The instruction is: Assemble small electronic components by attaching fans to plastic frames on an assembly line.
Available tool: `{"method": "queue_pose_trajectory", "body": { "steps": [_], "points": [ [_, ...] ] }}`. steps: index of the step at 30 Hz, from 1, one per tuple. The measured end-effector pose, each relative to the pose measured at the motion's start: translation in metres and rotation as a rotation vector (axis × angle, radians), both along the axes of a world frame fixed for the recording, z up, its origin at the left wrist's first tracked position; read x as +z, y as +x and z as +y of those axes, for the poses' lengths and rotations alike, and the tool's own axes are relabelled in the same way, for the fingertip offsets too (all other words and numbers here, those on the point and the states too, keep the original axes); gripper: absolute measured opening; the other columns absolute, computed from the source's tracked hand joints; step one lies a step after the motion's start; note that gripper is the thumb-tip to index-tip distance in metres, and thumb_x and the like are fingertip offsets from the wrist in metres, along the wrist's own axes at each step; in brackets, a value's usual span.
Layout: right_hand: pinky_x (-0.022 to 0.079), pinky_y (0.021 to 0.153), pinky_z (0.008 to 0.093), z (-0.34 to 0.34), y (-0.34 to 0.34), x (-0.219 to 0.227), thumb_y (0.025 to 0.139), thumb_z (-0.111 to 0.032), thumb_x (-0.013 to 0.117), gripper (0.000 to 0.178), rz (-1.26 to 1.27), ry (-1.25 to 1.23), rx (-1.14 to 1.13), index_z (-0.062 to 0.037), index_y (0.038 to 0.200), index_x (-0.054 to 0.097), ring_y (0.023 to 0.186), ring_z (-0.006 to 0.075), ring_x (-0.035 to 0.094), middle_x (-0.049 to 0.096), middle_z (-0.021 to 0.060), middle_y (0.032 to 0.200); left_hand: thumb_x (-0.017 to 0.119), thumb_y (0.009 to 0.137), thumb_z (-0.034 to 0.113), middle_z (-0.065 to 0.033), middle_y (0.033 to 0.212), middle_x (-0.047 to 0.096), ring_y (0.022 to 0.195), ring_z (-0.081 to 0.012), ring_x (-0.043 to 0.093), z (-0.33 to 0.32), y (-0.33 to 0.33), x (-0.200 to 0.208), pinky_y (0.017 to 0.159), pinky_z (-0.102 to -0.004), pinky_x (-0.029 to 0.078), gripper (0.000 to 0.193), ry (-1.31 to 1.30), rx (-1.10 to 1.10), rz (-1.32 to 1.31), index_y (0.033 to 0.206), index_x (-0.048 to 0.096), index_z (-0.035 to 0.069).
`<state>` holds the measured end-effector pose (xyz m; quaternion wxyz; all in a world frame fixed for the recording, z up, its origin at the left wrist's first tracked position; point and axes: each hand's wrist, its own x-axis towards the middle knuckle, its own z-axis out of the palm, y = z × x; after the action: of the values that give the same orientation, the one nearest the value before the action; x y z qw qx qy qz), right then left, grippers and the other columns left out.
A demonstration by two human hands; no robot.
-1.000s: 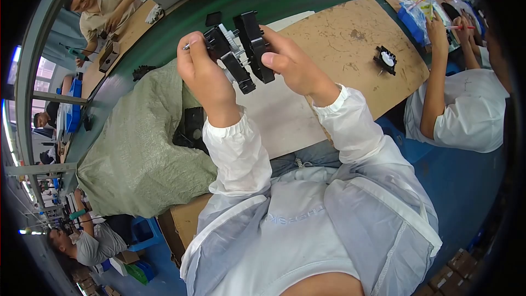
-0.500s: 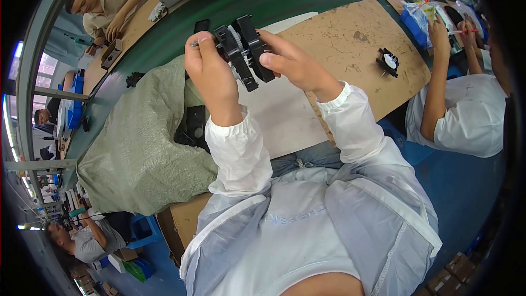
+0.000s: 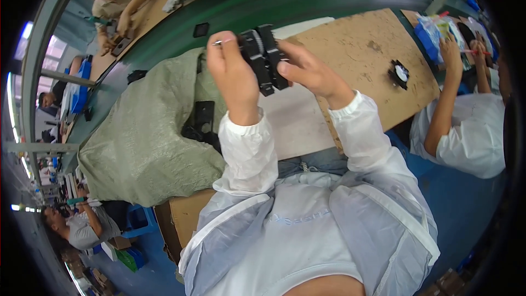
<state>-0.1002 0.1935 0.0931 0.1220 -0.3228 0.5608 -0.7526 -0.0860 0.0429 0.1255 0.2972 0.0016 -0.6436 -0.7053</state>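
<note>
Both of my hands are raised over the work surface with a black plastic mechanism between them. My left hand [image 3: 234, 79] is closed around the left black part [image 3: 253, 49], which has a pale toothed wheel along its inner side. A short metal pin [image 3: 218, 43] sticks out by my left fingers. My right hand [image 3: 318, 74] pinches the right part, a black plastic housing [image 3: 269, 44], with the thumb in front. The two parts lie side by side, nearly against each other; whether they are joined I cannot tell. My fingers hide their outer sides.
A black part with a white disc [image 3: 401, 73] lies on the brown board [image 3: 361, 49]. Left of my arms, a greenish woven sack [image 3: 142, 131] holds black plastic parts [image 3: 204, 116]. Beyond runs a green belt [image 3: 235, 13] bearing a flat black piece [image 3: 201, 30]. A co-worker's hands [image 3: 450, 52] are at the right.
The gap between the two black parts has narrowed as my hands came together. My hands and the whole scene sit farther right and slightly lower in the picture.
</note>
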Motion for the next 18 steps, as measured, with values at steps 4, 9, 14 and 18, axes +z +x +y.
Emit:
{"method": "queue_pose_trajectory", "body": {
  "steps": [4, 9, 14, 18],
  "points": [
    [0.049, 0.064, 0.0235, -0.003, 0.006, -0.004, 0.09, -0.016, 0.068, 0.06, 0.06, 0.074, -0.375, 0.0034, 0.141, 0.044, 0.072, 0.013, 0.056, 0.06, 0.0111, 0.097, 0.05, 0.098, 0.021, -0.0111, 0.109, 0.057, 0.096, -0.0192, 0.054, -0.012, 0.0, -0.01, 0.085, -0.0287, 0.045, 0.033, 0.195, -0.454, -0.006, 0.124, 0.053, 0.0],
    [0.053, 0.072, 0.0254, 0.009, 0.023, 0.014, 0.092, -0.016, 0.067, 0.049, -0.154, 0.206, -0.403, 0.0022, 0.135, 0.052, 0.086, 0.0167, 0.063, 0.064, 0.0135, 0.102, 0.071, 0.079, 0.008, -0.0178, 0.119, 0.059, 0.104, -0.0245, 0.058, -0.005, 0.02, -0.011, 0.088, -0.032, 0.049, 0.062, -0.393, -0.305, 0.064, 0.134, 0.047, -0.006],
    [0.052, 0.077, 0.0254, 0.016, 0.01, 0.009, 0.097, -0.02, 0.064, 0.042, -0.09, -0.047, -0.539, 0.0026, 0.132, 0.056, 0.087, 0.0157, 0.064, 0.066, 0.0139, 0.106, 0.071, 0.074, -0.002, -0.0203, 0.113, 0.064, 0.095, -0.0253, 0.064, -0.016, 0.032, -0.008, 0.082, -0.0307, 0.052, 0.057, -0.218, -0.327, -0.107, 0.127, 0.051, -0.01],
    [0.051, 0.08, 0.026, 0.009, -0.003, 0.009, 0.099, -0.023, 0.061, 0.039, -0.18, -0.256, -0.27, 0.0034, 0.127, 0.059, 0.086, 0.0148, 0.064, 0.067, 0.0134, 0.106, 0.068, 0.074, -0.005, -0.0199, 0.108, 0.067, 0.089, -0.0234, 0.066, -0.01, 0.032, -0.013, 0.078, -0.0277, 0.053, 0.051, -0.145, -0.368, -0.006, 0.123, 0.054, -0.011]
  ]
}}
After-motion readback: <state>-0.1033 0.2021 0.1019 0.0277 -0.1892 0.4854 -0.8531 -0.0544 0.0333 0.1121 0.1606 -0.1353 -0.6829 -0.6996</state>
